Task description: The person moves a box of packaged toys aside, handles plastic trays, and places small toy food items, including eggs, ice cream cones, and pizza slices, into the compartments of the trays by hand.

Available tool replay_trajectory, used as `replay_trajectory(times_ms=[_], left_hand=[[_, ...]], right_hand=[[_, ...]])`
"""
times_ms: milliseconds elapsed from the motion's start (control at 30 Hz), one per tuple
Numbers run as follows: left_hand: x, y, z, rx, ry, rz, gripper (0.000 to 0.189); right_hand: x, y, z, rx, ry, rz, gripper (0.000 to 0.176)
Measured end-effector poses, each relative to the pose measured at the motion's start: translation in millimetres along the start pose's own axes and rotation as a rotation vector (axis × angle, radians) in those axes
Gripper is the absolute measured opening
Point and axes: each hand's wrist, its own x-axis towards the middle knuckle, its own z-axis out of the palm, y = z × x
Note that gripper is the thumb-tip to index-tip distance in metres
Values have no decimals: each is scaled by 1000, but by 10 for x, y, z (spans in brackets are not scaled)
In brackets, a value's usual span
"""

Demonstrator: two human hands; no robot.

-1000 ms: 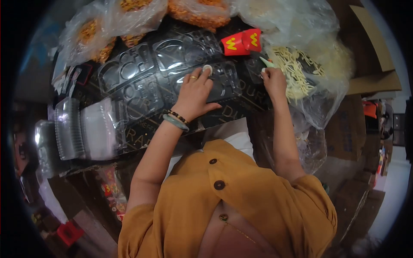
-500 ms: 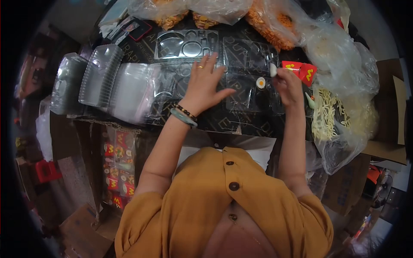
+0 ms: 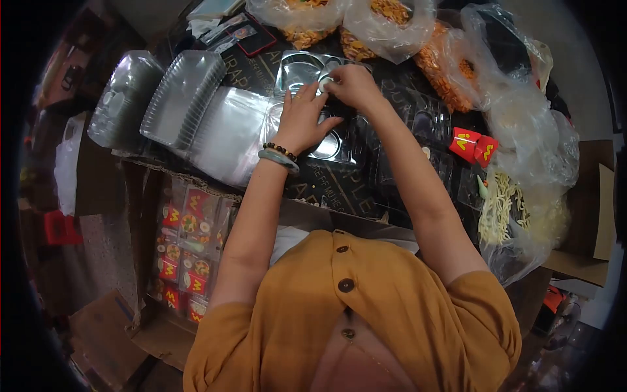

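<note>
My left hand [image 3: 304, 121] lies with spread fingers on the clear plastic trays, its fingertips close to my right hand. With thumb and fingers pinched, my right hand [image 3: 356, 88] holds a small white rounded piece [image 3: 324, 83], which resembles the back of a toy egg half. It is at the upper clear tray [image 3: 297, 72], which has a round moulded hollow. Another clear tray [image 3: 333, 147] shows below my left hand. To the right, partly behind my right forearm, a toy egg half [image 3: 426, 152] rests on more clear trays [image 3: 424, 114].
Stacked clear plastic shells [image 3: 179, 98] and flat clear sheets [image 3: 225, 134] occupy the left. Red packets with yellow marks [image 3: 473, 145] and pale noodle-like strands [image 3: 498, 209] lie right. Bags of orange pieces [image 3: 447, 68] and a phone [image 3: 253, 36] are at the back. A box holds packed sets [image 3: 189, 242].
My right hand has moved left from beside the red packets to the upper tray, carrying the white piece. My left hand stays spread on the trays. The whole view has shifted.
</note>
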Motion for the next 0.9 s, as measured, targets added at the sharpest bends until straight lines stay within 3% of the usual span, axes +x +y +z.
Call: replay_trajectory(times_ms=[33, 167, 233, 300, 367, 400, 500, 667, 733, 800, 900], left_hand=[[-4, -4, 2, 10, -20, -2, 59], [-8, -24, -11, 4, -31, 14, 59], [-9, -37, -4, -10, -18, 12, 58], [-13, -38, 11, -8, -13, 11, 58], [-18, -29, 22, -4, -10, 17, 58], [-21, -29, 20, -14, -3, 16, 58], [-16, -46, 20, -19, 12, 19, 58], [1, 5, -15, 45, -23, 23, 57], [12, -8, -18, 31, -35, 36, 56], [18, 9, -74, 25, -74, 52, 56], [-11, 80, -114, 89, -49, 32, 52]], right_hand=[[33, 35, 109, -36, -82, 49, 26], [49, -20, 48, 66, -41, 69, 25], [86, 16, -67, 229, 123, 111, 22], [210, 108, -47, 166, 194, 121, 16], [307, 231, 64, -71, 341, -156, 12], [289, 257, 92, -76, 350, -153, 12], [214, 206, 75, -274, 111, -204, 9], [88, 180, 179, -457, 229, -231, 15], [27, 153, 83, -428, 199, -198, 15], [-122, 191, -175, -193, 246, -192, 18], [-580, 298, -934, 57, 539, -130, 23]])
